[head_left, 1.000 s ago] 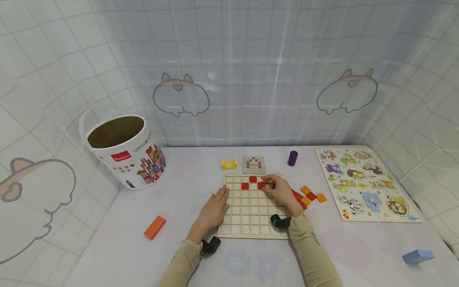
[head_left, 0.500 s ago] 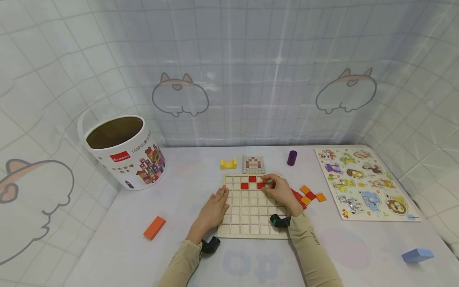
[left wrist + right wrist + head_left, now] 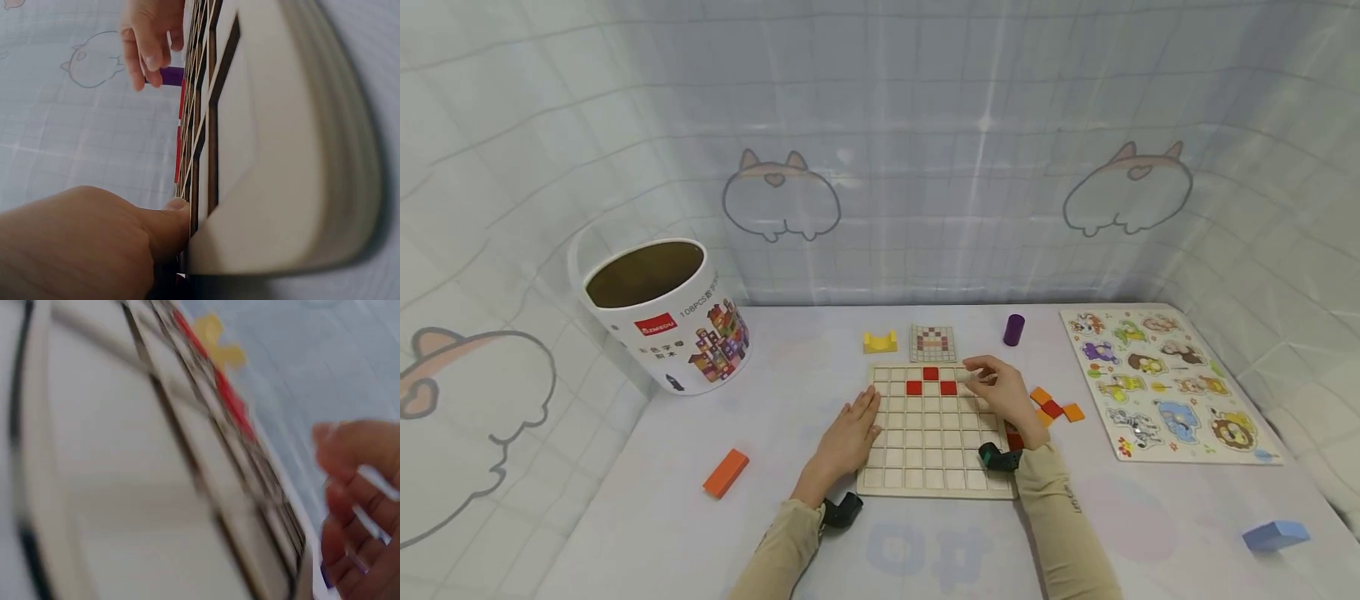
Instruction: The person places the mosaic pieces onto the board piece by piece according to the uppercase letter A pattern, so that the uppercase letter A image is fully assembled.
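A pale wooden grid board (image 3: 922, 457) lies on the table with three red square tiles, one of them a red tile (image 3: 948, 388) in its second row from the far edge. My left hand (image 3: 847, 433) rests on the board's left edge, fingers straight and close together. Above the board's far right part hovers my right hand (image 3: 1003, 393), fingers loosely bent; in the right wrist view nothing shows between the thumb and fingers (image 3: 340, 447). Right of the board, orange and red tiles (image 3: 1052, 408) lie in a loose pile, partly hidden by the right wrist.
Behind the board lie a small pattern card (image 3: 933, 343), a yellow block (image 3: 880, 342) and a purple cylinder (image 3: 1013, 330). An animal puzzle board (image 3: 1165, 392) is at right, near a blue block (image 3: 1275, 536). At left stand a white bucket (image 3: 700, 367) and an orange block (image 3: 726, 473).
My right hand has let go of the red tile in the second row and moved right, away from it. The left hand stays on the board's edge.
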